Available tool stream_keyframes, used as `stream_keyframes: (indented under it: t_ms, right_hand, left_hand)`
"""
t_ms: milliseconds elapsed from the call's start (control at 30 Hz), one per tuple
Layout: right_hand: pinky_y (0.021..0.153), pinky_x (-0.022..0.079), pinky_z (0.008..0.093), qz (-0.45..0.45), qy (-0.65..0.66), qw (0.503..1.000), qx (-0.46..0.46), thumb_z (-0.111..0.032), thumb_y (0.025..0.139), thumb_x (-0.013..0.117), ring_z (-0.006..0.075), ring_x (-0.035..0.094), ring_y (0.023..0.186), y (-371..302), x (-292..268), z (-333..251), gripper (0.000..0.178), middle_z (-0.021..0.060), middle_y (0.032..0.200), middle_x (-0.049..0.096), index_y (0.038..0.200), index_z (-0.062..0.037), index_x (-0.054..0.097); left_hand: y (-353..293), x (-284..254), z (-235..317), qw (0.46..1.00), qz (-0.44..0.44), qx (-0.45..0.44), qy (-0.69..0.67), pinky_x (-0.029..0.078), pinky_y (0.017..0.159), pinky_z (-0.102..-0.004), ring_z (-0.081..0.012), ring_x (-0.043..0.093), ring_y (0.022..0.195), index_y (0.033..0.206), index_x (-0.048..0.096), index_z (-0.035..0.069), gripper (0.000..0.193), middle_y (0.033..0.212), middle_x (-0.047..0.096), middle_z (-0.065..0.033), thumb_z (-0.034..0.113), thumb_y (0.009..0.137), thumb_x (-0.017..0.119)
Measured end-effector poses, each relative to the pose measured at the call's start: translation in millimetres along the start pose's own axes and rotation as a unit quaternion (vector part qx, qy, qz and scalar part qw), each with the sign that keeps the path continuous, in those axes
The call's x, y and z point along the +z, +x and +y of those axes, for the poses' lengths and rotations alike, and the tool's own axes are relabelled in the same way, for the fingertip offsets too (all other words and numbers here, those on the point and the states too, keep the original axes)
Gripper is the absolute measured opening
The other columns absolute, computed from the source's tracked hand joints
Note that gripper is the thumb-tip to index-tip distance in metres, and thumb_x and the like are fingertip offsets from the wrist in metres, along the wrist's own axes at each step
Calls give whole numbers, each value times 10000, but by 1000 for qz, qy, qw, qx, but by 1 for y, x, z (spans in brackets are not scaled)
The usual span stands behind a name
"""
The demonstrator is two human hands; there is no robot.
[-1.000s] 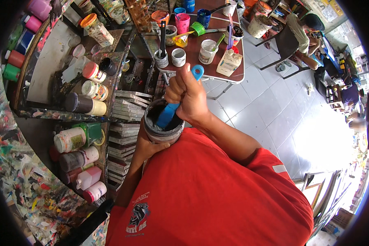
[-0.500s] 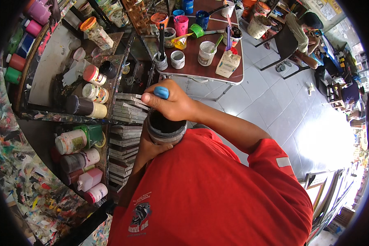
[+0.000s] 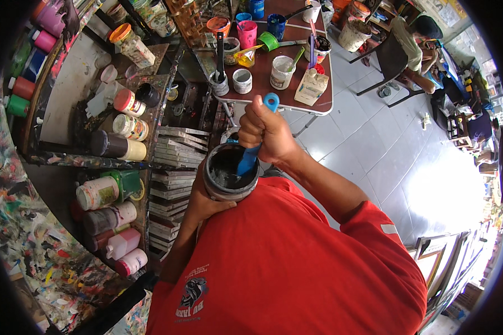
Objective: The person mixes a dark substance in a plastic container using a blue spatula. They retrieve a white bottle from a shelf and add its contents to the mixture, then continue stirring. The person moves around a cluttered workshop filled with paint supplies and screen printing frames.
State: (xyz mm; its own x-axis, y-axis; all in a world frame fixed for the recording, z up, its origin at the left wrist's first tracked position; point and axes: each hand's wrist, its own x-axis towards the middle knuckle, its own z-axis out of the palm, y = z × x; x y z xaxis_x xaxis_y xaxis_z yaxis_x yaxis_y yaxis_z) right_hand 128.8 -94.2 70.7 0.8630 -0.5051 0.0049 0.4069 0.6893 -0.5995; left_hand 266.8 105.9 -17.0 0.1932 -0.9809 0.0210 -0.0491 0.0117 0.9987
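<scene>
My left hand (image 3: 205,205) is wrapped round a dark, paint-smeared jar (image 3: 232,192) held against my red shirt. Its open mouth faces up, showing blackish, wet-looking paint inside. Closed in a fist, my right hand (image 3: 267,133) grips a blue spatula (image 3: 248,162) above the jar's right side. The handle's end, with a hole in it, pokes out past my thumb. Its lower end slants into the jar, and the tip is hidden in the dark contents.
Ahead stands a brown table (image 3: 265,99) with paint cups and a white jug (image 3: 312,88). To the left, a paint-stained shelf (image 3: 84,161) bears bottles and jars, beside stacked frames (image 3: 170,192). A person (image 3: 411,53) sits on a dark chair (image 3: 387,64) at the far right.
My right hand has risen and moved right, now round the spatula's handle from the side. The jar's mouth shows more fully, and the spatula leans more to the right.
</scene>
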Motion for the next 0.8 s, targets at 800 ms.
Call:
stream_keyframes:
  t_ms: [800]
  right_hand:
    - [464, 200, 274, -37, -97, 995, -7, -424, 1042, 488, 83, 228, 490, -4, 11, -9, 498, -51, 560, 285, 652, -143, 358]
  left_hand:
    - [-7, 15, 9, 1000, 13, 14, 23, 368, 1123, -406, -281, 444, 1346, 1495, 256, 0, 1181, 1442, 435, -177, 207, 566, 955]
